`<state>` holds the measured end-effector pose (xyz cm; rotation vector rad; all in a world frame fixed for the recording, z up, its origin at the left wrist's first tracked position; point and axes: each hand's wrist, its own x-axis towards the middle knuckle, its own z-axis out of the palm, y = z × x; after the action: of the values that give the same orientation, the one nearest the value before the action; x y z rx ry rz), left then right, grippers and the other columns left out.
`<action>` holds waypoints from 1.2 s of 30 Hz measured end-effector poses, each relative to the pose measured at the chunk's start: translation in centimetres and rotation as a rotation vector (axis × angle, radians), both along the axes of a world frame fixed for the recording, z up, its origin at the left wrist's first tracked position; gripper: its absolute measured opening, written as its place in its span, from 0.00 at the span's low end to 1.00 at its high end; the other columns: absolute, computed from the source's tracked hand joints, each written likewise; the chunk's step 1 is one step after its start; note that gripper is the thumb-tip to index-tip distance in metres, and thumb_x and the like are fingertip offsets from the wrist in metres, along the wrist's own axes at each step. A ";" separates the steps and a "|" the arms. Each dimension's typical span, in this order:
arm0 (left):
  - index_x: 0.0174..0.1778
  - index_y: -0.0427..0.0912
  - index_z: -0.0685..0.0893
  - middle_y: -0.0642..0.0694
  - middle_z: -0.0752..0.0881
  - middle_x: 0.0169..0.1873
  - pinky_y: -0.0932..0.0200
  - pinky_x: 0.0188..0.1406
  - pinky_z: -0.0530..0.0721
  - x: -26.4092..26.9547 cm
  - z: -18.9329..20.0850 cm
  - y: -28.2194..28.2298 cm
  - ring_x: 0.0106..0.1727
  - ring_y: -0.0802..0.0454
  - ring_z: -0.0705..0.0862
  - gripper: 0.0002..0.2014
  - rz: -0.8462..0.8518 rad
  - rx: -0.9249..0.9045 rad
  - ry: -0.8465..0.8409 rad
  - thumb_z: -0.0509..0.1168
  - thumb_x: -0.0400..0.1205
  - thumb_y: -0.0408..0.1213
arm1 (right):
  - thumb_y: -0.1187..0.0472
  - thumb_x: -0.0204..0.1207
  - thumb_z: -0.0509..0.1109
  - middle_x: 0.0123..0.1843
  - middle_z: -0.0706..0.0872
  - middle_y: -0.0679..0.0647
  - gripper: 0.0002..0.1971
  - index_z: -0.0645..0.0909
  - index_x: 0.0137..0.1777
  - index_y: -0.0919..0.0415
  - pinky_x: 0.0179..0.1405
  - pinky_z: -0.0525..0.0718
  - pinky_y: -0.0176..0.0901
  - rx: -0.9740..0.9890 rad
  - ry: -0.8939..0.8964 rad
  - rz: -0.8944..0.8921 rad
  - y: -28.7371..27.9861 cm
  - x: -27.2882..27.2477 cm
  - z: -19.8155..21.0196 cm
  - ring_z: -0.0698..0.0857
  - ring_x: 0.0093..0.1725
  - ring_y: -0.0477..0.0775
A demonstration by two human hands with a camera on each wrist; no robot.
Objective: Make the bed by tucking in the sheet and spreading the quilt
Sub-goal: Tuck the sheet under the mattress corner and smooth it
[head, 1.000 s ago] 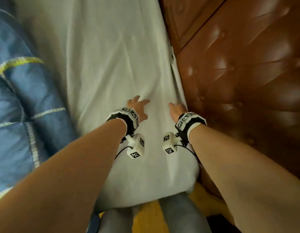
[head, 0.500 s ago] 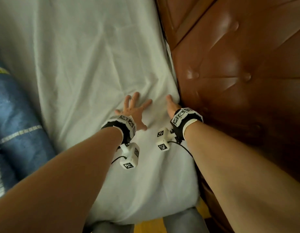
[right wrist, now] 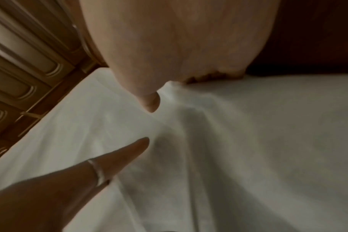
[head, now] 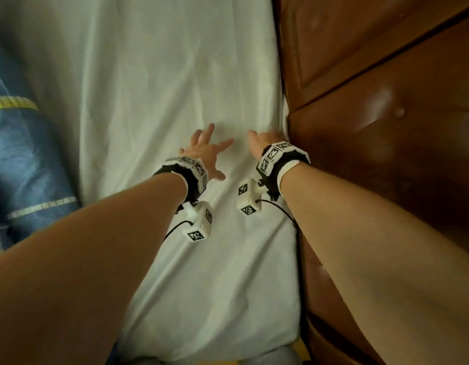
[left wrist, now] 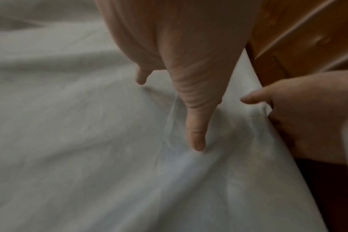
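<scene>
- White cotton sheet covers the mattress from the near corner up the whole visible bed; its right edge runs along the brown padded headboard.
- Left hand lies flat on the sheet with fingers spread and straight, holding nothing; the wrist view shows a fingertip pressing into a shallow fold.
- Right hand sits at the seam where sheet meets headboard. Its thumb lies out on the cloth; the other fingers are hidden down in the gap, so whether they pinch fabric I cannot tell.
- Creases fan out between the two hands, so the cloth there looks slack.
- Blue quilt with pale stripes is bunched at the left, well apart from both hands, not yet spread.
- Risks, as I judge them: pushing down the gap without the left hand pinning the cloth could drag the sheet sideways and deepen the creases; a shallow tuck could pull free when the quilt is hauled across.
</scene>
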<state>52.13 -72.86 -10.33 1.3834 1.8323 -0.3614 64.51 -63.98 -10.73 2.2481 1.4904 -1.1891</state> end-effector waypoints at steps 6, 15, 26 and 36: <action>0.76 0.76 0.32 0.51 0.24 0.80 0.08 0.62 0.47 1.7 -4.5 0.8 0.80 0.36 0.24 0.65 -0.047 0.000 0.069 0.81 0.62 0.54 | 0.29 0.69 0.68 0.81 0.67 0.63 0.51 0.56 0.83 0.62 0.78 0.66 0.56 -0.056 0.084 -0.213 2.7 1.2 -4.0 0.68 0.80 0.66; 0.71 0.81 0.29 0.55 0.21 0.78 0.05 0.56 0.44 1.5 -4.2 1.6 0.79 0.37 0.22 0.67 -0.024 -0.006 0.071 0.83 0.60 0.51 | 0.41 0.68 0.70 0.83 0.63 0.61 0.50 0.51 0.85 0.59 0.78 0.64 0.60 0.041 0.016 -0.137 -2.2 2.7 -4.2 0.66 0.80 0.65; 0.77 0.65 0.24 0.45 0.19 0.77 0.12 0.68 0.46 8.5 -3.1 -12.4 0.80 0.37 0.24 0.72 -0.359 0.013 0.112 0.78 0.56 0.66 | 0.44 0.68 0.72 0.86 0.57 0.61 0.53 0.47 0.85 0.63 0.82 0.58 0.56 0.131 -0.139 -0.017 -20.0 11.1 -3.4 0.59 0.83 0.62; 0.78 0.65 0.27 0.42 0.20 0.78 0.13 0.68 0.49 17.7 -3.0 -23.4 0.79 0.31 0.24 0.68 -0.601 0.053 0.104 0.75 0.58 0.69 | 0.30 0.78 0.57 0.82 0.66 0.64 0.44 0.57 0.84 0.61 0.73 0.71 0.60 -0.260 -0.109 -0.480 -40.0 24.0 -2.4 0.73 0.76 0.68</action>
<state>69.82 -96.27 -13.28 1.9728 1.4767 -0.7029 88.48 -103.94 -13.17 2.5047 0.7221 -1.2623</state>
